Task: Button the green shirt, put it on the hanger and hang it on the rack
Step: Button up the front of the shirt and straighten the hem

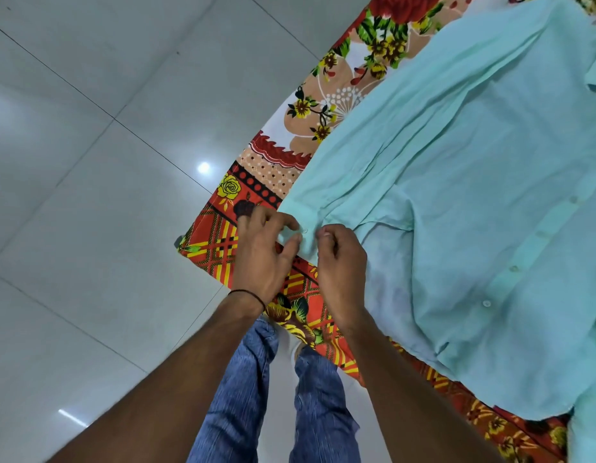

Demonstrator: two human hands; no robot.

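The green shirt [473, 195] is lying spread flat on the floral cloth [219, 248], its sleeve cuff [303, 212] reaching toward the cloth's corner. The left hand [263, 259] and right hand [340, 265] are both pinching that cuff with curled fingers, just above the cloth's edge.

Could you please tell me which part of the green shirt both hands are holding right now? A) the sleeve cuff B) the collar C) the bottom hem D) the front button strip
A: the left hand and the right hand both pinch the sleeve cuff of the green shirt, away from the front buttons.
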